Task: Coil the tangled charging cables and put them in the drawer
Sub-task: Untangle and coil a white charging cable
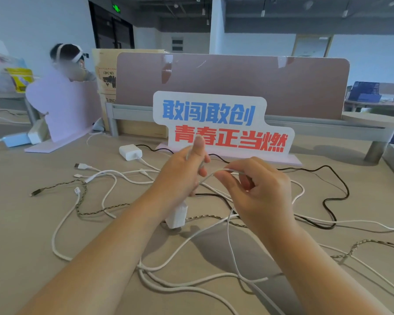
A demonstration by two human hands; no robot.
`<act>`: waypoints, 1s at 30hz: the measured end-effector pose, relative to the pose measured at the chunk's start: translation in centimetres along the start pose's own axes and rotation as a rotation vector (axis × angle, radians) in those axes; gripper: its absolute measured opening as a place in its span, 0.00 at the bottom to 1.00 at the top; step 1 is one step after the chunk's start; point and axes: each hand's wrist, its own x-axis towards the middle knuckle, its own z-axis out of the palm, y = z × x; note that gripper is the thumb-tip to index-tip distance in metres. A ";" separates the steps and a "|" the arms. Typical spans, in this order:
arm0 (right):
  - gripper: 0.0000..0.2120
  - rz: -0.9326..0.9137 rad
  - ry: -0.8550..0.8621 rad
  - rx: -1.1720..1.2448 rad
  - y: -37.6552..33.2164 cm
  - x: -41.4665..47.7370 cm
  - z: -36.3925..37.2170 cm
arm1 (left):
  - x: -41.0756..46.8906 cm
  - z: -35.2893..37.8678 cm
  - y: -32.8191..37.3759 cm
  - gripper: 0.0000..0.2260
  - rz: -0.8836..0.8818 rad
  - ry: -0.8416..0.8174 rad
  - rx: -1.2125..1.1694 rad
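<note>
1. The left hand point(182, 176) curls round a white cable point(210, 174), thumb up.
2. The right hand point(257, 192) pinches the same cable just beside it.
3. A white charger point(176, 215) sits right under the left hand.
4. Other cables point(62, 223) lie on the desk point(21, 235) below both hands.

white charger point(176, 215): top hidden behind left hand point(182, 171) | braided cable point(365, 241): cut by right edge

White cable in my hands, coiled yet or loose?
Loose, not coiled: left hand and right hand pinch one stretch of white cable, the rest sprawls over the desk.
</note>
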 end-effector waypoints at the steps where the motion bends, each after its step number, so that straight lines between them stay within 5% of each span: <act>1: 0.07 0.024 0.012 0.004 0.0 0.0 0.0 | -0.2 0.2 0.0 0.30 0.029 -0.044 0.055; 10: 0.03 0.219 0.029 0.089 0.2 0.0 -0.2 | -1.0 0.3 -0.3 0.15 0.098 -0.368 0.001; 17: 0.01 0.368 0.020 0.384 -0.7 0.6 -1.0 | -1.5 -0.1 0.2 0.15 0.060 -0.566 -0.301; 22: 0.04 0.337 0.043 0.408 -1.8 1.5 -1.8 | -2.0 -0.8 0.3 0.37 -0.015 -0.853 -0.299; 25: 0.06 0.356 -0.015 0.393 -2.4 2.0 -2.0 | -2.2 -0.6 0.3 0.32 0.028 -0.977 -0.211; 27: 0.06 0.459 -0.079 0.380 -2.2 1.9 -1.6 | -2.3 -0.4 0.5 0.23 0.065 -0.954 -0.228; 30: 0.13 0.675 -0.116 0.373 -1.3 1.2 -0.6 | -2.1 -0.3 0.7 0.31 0.055 -0.757 -0.274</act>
